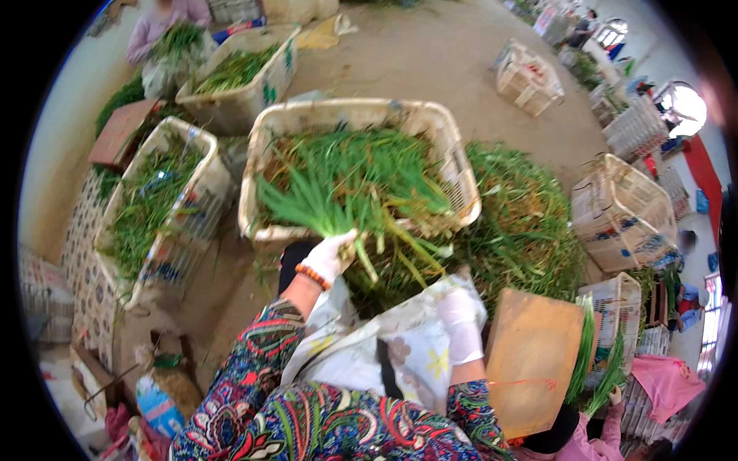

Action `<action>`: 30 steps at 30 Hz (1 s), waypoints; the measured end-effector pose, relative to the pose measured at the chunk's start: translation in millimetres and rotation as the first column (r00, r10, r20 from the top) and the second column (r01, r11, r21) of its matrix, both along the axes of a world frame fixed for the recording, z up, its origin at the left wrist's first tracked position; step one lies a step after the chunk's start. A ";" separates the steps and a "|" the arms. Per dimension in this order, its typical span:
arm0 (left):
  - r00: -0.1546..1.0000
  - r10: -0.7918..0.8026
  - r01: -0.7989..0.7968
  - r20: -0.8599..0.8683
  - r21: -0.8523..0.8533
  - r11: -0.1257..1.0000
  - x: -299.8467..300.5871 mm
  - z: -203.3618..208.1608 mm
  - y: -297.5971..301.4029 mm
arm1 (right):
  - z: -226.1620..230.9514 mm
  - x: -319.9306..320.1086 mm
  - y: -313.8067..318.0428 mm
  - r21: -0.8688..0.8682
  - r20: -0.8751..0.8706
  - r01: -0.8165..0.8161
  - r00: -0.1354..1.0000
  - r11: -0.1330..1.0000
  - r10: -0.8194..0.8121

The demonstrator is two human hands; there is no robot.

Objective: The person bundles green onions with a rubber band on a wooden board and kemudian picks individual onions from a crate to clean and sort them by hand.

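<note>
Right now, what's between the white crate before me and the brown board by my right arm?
In the head view, a heap of loose greens lies between white crate and brown board.

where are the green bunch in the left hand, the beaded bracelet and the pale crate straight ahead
Green bunch (pixel 314 209): head view, on its spread leaves.
Beaded bracelet (pixel 313 276): head view, on the middle of its beads.
Pale crate (pixel 350 105): head view, on its far rim.

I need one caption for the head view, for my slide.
The left gloved hand holds green stalks by a crate, the right hand over flowered cloth.
</note>
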State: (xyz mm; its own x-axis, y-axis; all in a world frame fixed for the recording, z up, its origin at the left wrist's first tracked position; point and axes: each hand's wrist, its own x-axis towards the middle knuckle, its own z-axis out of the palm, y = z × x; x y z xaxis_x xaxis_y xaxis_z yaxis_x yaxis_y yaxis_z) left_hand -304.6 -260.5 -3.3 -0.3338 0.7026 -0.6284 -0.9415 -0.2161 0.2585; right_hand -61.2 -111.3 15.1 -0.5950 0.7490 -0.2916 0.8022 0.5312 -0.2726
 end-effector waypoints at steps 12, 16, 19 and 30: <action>0.959 -0.204 0.198 -0.194 -0.049 0.979 19.8 0.4 -22.4 | 15.3 -98.7 -81.7 -0.967 -0.208 -0.084 0.805 0.241 -0.556; 0.940 -0.238 0.230 -0.244 -0.061 0.971 22.2 -0.7 -31.0 | -37.0 -83.0 -89.4 -0.238 -0.442 -0.247 0.889 0.939 0.121; 0.911 -0.223 0.194 -0.346 -0.117 0.974 31.0 10.7 -35.9 | -14.2 -89.8 -104.0 -0.217 -0.410 -0.264 0.898 0.940 0.158; 0.887 -0.251 0.166 -0.387 -0.240 0.957 34.0 -7.5 -19.5 | -21.4 -109.1 -82.4 -0.799 -0.350 -0.030 0.836 0.601 -0.423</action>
